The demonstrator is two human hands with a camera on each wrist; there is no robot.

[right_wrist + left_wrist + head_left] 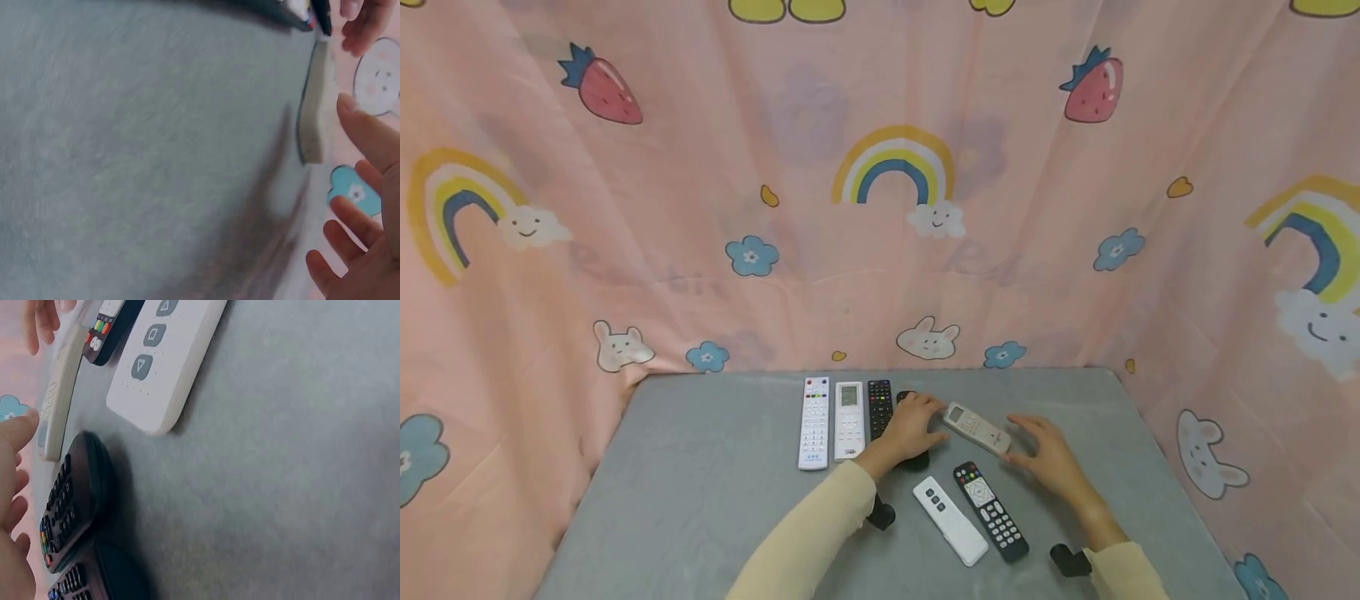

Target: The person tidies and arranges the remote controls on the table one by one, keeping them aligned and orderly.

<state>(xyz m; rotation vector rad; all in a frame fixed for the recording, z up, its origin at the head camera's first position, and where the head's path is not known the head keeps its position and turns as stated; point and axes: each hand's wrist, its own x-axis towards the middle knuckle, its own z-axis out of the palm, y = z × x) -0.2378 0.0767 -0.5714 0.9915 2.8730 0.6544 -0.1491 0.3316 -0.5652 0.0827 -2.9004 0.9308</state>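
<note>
A beige remote control (976,429) with a small display lies slantwise on the table between my two hands. My left hand (910,425) is at its upper left end, over a black remote (917,461) that it partly hides. In the left wrist view the thumb (22,428) points at the beige remote's end, the other fingers loosely bent. My right hand (1051,454) is beside the opposite end, thumb and fingers spread apart. The right wrist view has its thumb (359,122) next to the beige remote's side, with nothing gripped.
Left of my left hand stand a white remote (814,425), a white remote with a display (850,421) and a black remote (880,400) in a row. Nearer me lie a white three-button remote (950,521) and a black one with white keys (992,512). A patterned pink curtain (850,292) hangs behind the grey table (700,500).
</note>
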